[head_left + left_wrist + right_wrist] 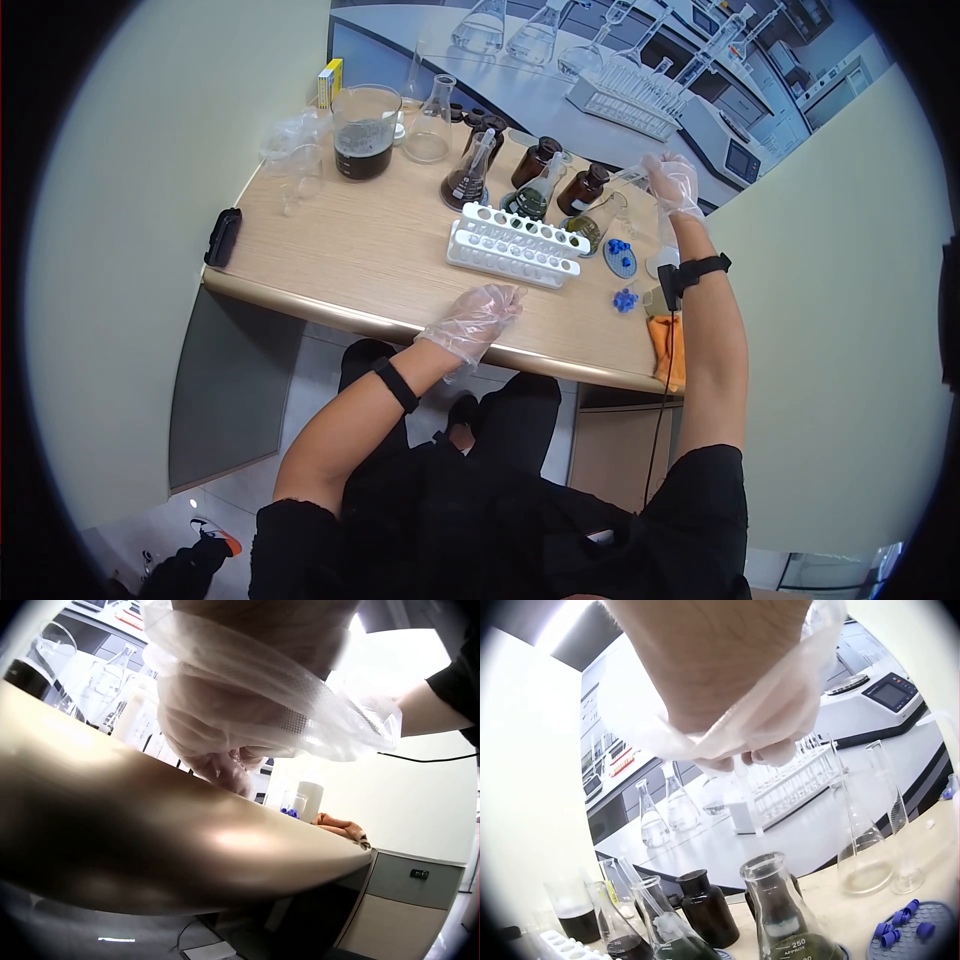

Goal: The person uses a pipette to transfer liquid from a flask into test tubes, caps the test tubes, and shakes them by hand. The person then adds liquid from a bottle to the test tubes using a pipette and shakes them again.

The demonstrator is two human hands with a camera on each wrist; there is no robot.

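My right hand [672,185], in a clear plastic glove, is raised at the back right of the table. Its fingertips pinch a clear dropper [748,791] that hangs above the flask of yellow-green liquid [585,235]. Gloved as well, my left hand [472,318] is at the table's front edge with fingers curled. A small clear rim at those fingertips looks like the mouth of a test tube [520,293]; most of it is hidden. Just beyond stands a white test tube rack [515,262]. Behind the rack are a flask of dark green liquid [525,203] and one of dark brown [465,188].
Brown bottles [540,160] line the back. A beaker of dark liquid [363,150] and a clear flask [430,145] stand at the back left. To the right lie blue pieces on a round dish [620,258], a blue piece [625,300] and an orange cloth [664,352].
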